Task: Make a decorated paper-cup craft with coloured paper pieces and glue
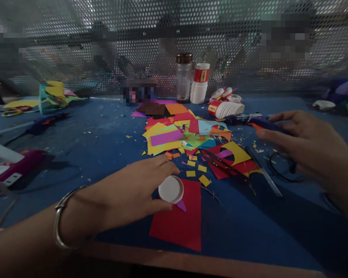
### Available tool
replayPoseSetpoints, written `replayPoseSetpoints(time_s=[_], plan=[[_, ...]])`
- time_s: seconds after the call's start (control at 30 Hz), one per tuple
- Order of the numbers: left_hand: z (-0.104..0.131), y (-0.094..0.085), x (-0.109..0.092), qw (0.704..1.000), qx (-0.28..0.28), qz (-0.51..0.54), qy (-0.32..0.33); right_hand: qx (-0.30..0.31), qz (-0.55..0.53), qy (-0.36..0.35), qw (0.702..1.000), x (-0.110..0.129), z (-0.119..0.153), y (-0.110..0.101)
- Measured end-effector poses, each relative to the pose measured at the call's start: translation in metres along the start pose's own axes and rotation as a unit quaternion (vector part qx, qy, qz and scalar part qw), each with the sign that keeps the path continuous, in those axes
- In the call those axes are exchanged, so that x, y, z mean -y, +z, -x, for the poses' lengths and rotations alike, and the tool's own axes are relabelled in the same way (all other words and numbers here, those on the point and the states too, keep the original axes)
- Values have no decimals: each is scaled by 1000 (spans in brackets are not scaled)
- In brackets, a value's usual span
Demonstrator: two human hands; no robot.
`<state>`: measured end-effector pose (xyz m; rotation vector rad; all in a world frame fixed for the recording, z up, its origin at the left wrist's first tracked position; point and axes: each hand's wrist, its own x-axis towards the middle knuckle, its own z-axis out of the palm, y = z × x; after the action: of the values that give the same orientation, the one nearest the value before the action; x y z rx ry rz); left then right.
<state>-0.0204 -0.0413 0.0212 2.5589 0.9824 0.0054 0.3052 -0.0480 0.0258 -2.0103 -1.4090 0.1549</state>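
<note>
My left hand (142, 185), with a bracelet at the wrist, has thumb and fingers closed about a shallow white round piece (171, 190), which looks like a cut-off paper cup bottom. Beneath it is a red sheet (179, 227), with a small purple paper scrap (181, 205) poking out beside the piece. At the right, the fingers of my right hand (304, 139) curl around the blue handle of a glue gun (268, 124) with an orange trigger. Its nozzle points left, toward the paper pile. Dark scissors (226, 166) lie between the hands, near a clear glue stick (263, 172).
Coloured paper (168, 135) and scraps cover the middle. Behind stand a glass bottle (184, 79) and stacked paper cups (200, 85); another cup stack (226, 109) lies sideways. At left are a power strip (20, 168) and another blue tool (43, 124). A perforated metal screen (147, 46) closes the back.
</note>
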Motion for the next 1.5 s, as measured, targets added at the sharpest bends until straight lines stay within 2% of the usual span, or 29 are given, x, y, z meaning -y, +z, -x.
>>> replayPoseSetpoints(time_s=[0.07, 0.13, 0.23, 0.5, 0.73, 1.0, 1.5], plan=[[0, 0, -2, 1000, 3, 5, -25, 7, 1, 6, 1000, 8, 7, 2], [0, -1, -4, 999, 9, 9, -42, 31, -12, -36, 999, 11, 13, 6], [0, -1, -4, 999, 4, 0, -47, 76, -38, -77, 993, 6, 19, 14], [2, 0, 0, 998, -18, -24, -48, 123, -34, -169, 977, 11, 38, 20], [4, 2, 1, 999, -36, -9, -29, 157, -24, -175, 972, 12, 44, 23], [0, 1, 0, 999, -22, -11, -27, 174, -19, -206, 963, 18, 48, 26], [0, 2, 1, 999, -24, -34, -32, 161, 9, -226, 961, 20, 49, 28]])
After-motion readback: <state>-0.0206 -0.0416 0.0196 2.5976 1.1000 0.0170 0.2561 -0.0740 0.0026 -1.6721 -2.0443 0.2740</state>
